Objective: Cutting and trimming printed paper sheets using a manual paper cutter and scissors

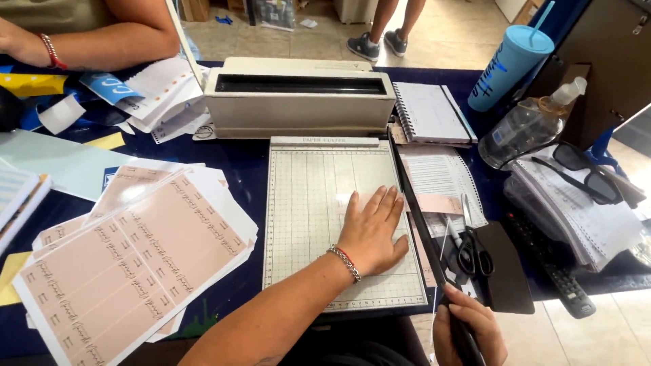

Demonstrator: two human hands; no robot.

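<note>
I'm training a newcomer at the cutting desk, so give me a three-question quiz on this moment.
1. True or false: the left hand lies flat on the paper cutter.
2. What does the right hand grip? A) scissors B) the cutter blade handle C) a bottle
3. Which tool lies just right of the blade arm?

Key: 1 true; 2 B; 3 black scissors.

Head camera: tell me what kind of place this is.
Probably a small print or stationery workshop. The left hand presses a pink strip on a paper cutter while the right hand grips its blade handle; a binding machine and printed pink sheets sit nearby.
</note>
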